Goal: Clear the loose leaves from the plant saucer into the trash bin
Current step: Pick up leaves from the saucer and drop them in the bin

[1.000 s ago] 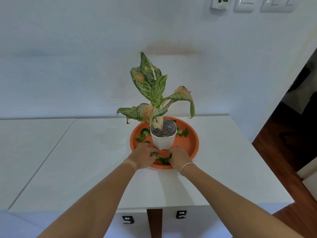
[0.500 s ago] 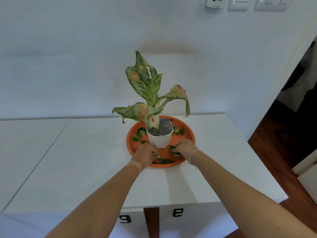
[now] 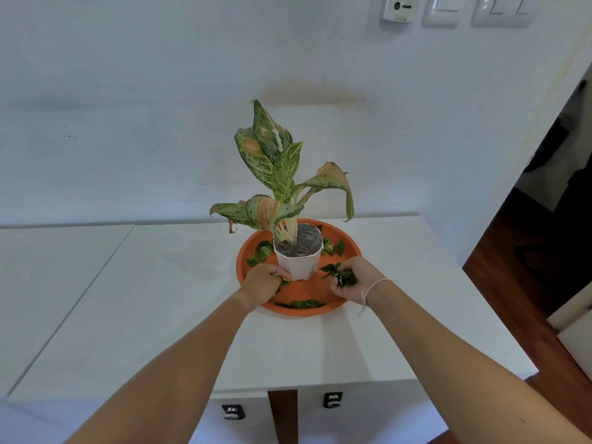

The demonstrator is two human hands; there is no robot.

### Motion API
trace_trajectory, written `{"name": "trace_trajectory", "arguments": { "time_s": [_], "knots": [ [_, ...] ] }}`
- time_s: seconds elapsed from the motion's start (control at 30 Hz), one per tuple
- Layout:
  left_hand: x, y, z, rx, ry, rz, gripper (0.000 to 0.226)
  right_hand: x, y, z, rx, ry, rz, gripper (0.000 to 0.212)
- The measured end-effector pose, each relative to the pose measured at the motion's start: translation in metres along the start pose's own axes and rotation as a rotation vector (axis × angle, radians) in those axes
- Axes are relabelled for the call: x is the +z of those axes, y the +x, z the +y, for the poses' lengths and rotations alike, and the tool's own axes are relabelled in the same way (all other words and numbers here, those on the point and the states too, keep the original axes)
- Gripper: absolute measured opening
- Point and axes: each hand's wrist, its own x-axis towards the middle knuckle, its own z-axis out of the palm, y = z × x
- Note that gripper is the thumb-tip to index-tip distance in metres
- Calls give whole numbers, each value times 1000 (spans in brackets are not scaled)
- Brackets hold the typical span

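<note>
At the counter's (image 3: 160, 315) back right, over the orange saucer (image 3: 347, 251), your right hand (image 3: 350, 282) clutched a bunch of loose leaves (image 3: 341, 276); your left hand (image 3: 264, 283) pinched scraps beside the white pot (image 3: 298, 264). Gathering was underway: collect the remaining leaves, then find the unseen bin.

Soft, even daylight, cool bluish cast on my feed. Faint shadows under the saucer (image 3: 253, 302) toward 6 o'clock. Doorway (image 3: 551, 193) at 3 o'clock dim. Wide-angle bending at edges; focus sharp.
</note>
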Motion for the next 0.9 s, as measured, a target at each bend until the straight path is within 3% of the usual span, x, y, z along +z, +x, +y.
{"name": "trace_trajectory", "arguments": {
  "time_s": [0.2, 0.3, 0.53, 0.67, 0.77, 0.9],
  "knots": [
    [-5, -3, 8, -67, -116, 20, 40, 2, 0, 2, -2, 156, 15, 19],
    [-8, -3, 9, -178, -271, 20, 32, 2, 1, 3, 15, 184, 8, 24],
    [-12, -12, 13, -220, -330, 46, 28, 0, 5, 5, -27, -12, 40, 28],
    [-9, -9, 9, -93, -112, 43, 36, 0, 3, 7, -120, -375, 69, 35],
    [-12, -8, 8, -3, 275, 0, 43, 4, 3, 9, -316, -847, 136, 38],
    [-16, -13, 19, -31, 505, -123, 44, 12, 1, 13, -459, -1418, 166, 43]
  ]
}}
